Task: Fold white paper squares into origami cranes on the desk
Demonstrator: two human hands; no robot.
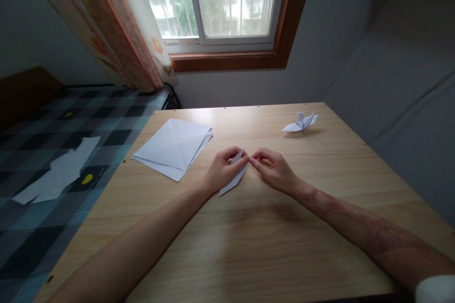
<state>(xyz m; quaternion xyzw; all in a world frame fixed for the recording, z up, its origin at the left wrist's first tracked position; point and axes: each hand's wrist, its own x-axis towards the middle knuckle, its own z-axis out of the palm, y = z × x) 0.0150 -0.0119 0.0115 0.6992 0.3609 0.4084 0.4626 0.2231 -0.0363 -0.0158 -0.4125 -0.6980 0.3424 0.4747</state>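
Note:
Above the middle of the wooden table, my left hand grips a small folded piece of white paper between thumb and fingers. The paper is slim, with pointed ends; part of it is hidden behind the left thumb. My right hand meets it from the right, thumb and index finger pinched at the paper's right edge. Whether the right fingertips hold a corner of the paper or only touch it is hard to make out. Beyond my right hand a folded paper crane stands on the table.
A stack of white paper squares with crease lines lies at the table's left. Left of the wooden table, a bed with a checked cover holds white paper scraps. A window and a curtain are behind.

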